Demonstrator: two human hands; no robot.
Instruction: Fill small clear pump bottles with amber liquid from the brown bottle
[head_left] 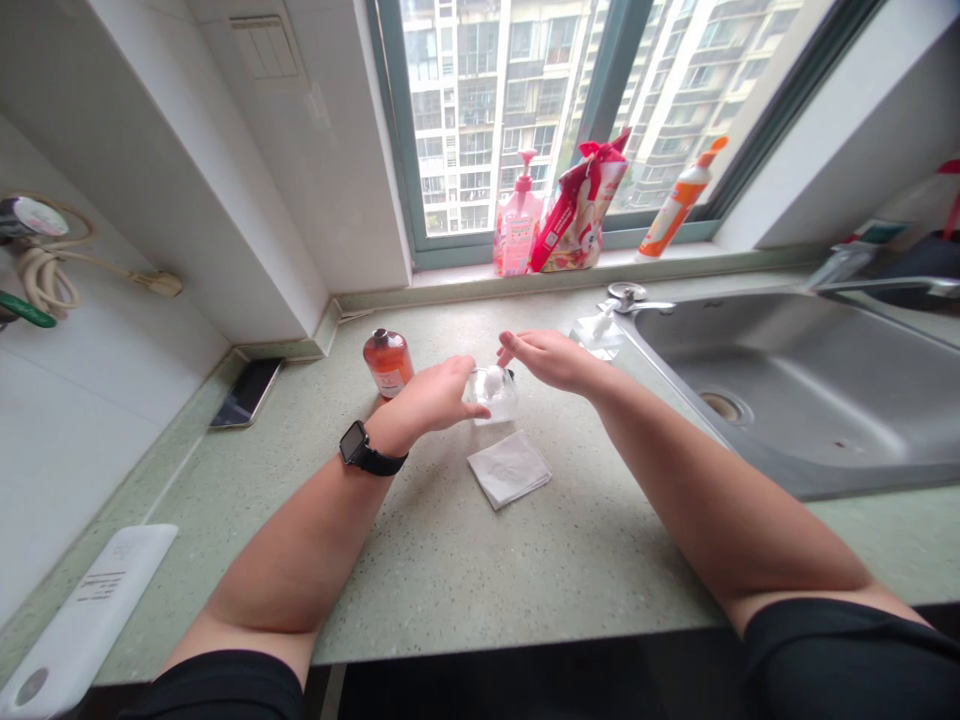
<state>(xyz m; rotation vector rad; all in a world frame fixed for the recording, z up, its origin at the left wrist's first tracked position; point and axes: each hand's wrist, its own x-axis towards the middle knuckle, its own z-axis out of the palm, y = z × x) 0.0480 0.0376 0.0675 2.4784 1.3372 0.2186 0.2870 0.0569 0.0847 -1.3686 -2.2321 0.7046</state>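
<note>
The clear jar (495, 395) stands on the tabletop (465, 560) between the two hands, just behind a folded tissue (509, 467). It looks like small clear glass or hard plastic with something white inside, so I judge it light, stiff, smooth and apt to slip or tip; breakable if it is glass. The side wall is the sound place to grip it, low down, with the other hand working at the top.

The left hand (431, 398) is curled around the jar's left side, fingers closed against the wall, a black watch (358, 447) on its wrist. The right hand (551, 358) hovers over the jar's mouth, fingers pressed together and pointing left; whether they pinch anything I cannot tell.

Behind the left hand stands an orange bottle (388, 362). A phone (246, 392) lies farther left by the wall. The sink (795, 400) is at right, with a pink pump bottle (517, 220) and a red pouch (579, 205) on the windowsill.
</note>
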